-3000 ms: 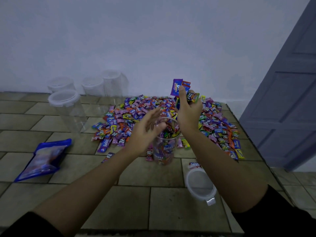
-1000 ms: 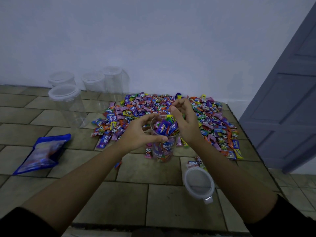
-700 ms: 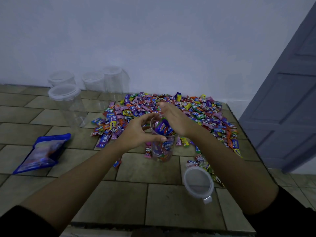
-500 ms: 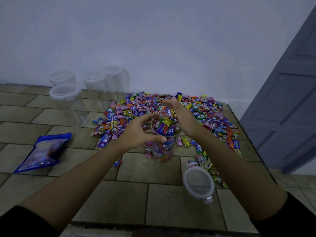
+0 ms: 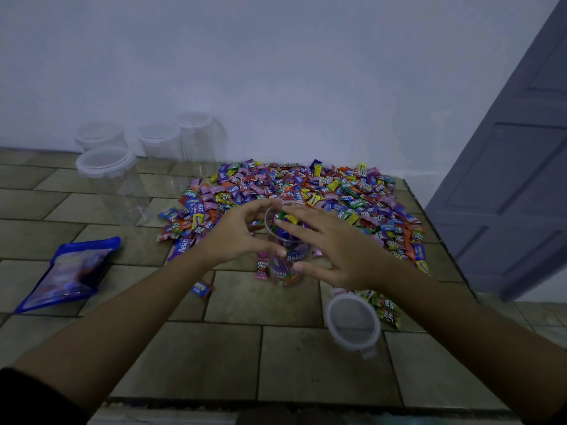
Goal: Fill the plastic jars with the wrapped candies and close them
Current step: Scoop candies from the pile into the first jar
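A clear plastic jar (image 5: 288,256) stands open on the tiled top, packed with wrapped candies almost up to its rim. My left hand (image 5: 236,237) curls around the jar's left side, thumb in front. My right hand (image 5: 334,250) lies over the jar's right rim with its fingers spread across the mouth and the thumb against the jar's front; it holds no candy. The jar's round lid (image 5: 352,323) lies flat on the tiles to the front right. A big heap of colourful wrapped candies (image 5: 306,188) spreads behind and right of the jar.
Several empty lidded jars (image 5: 107,179) stand at the back left by the wall. A blue candy bag (image 5: 67,271) lies at the left. One loose candy (image 5: 201,288) sits under my left wrist. The tiled top ends at the front edge (image 5: 276,403); a grey door (image 5: 506,179) is right.
My right hand, which held candies above the jar three seconds ago, dropped them in and came down onto the jar's rim. My left hand stayed on the jar.
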